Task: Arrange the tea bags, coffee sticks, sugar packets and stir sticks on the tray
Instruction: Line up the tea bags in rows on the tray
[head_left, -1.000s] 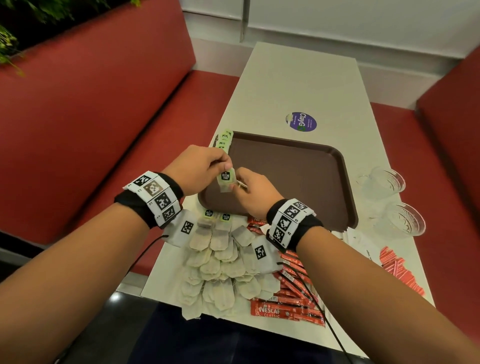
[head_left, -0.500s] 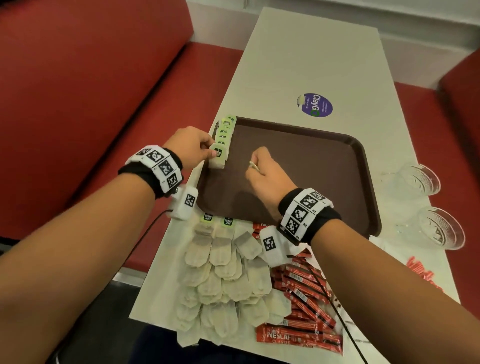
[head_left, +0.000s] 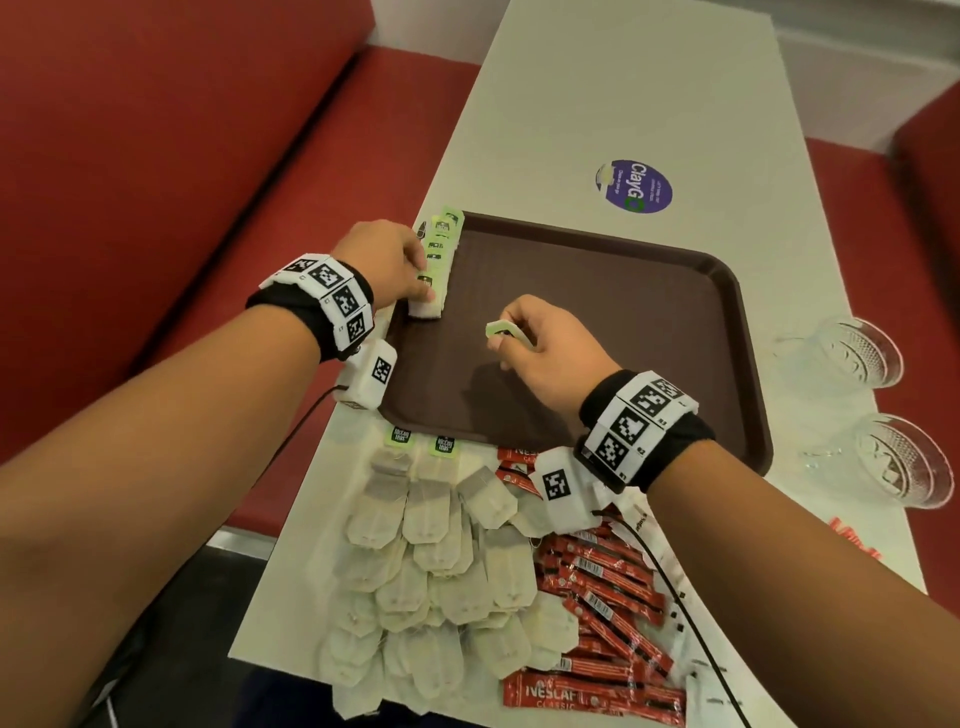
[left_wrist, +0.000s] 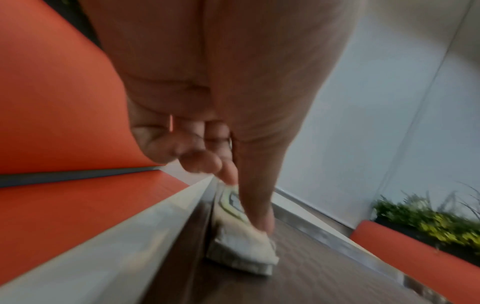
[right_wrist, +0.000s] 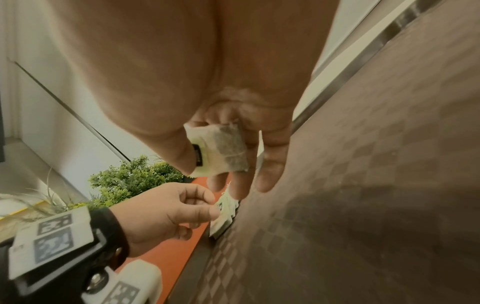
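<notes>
A brown tray (head_left: 597, 312) lies on the white table (head_left: 623, 78). A row of tea bags with green tags (head_left: 441, 239) stands along its left rim. My left hand (head_left: 423, 291) pinches the nearest tea bag (head_left: 426, 312) of that row, which rests on the tray floor. In the left wrist view my thumb lies along this tea bag (left_wrist: 241, 251). My right hand (head_left: 511, 345) hovers over the tray's middle and pinches another tea bag (head_left: 498, 328) between thumb and fingers. The right wrist view shows that tea bag (right_wrist: 223, 148) in my right hand (right_wrist: 215, 176).
A pile of tea bags (head_left: 447, 571) and red coffee sticks (head_left: 608, 597) lie on the table's near end. Two glass cups (head_left: 852, 353) (head_left: 904, 462) stand right of the tray. A purple sticker (head_left: 636, 186) lies beyond it. Red benches (head_left: 156, 156) flank the table.
My hands parted. The left carried its tea bag to the tray's left rim and set it at the near end of the row. The right moved over the tray holding another tea bag.
</notes>
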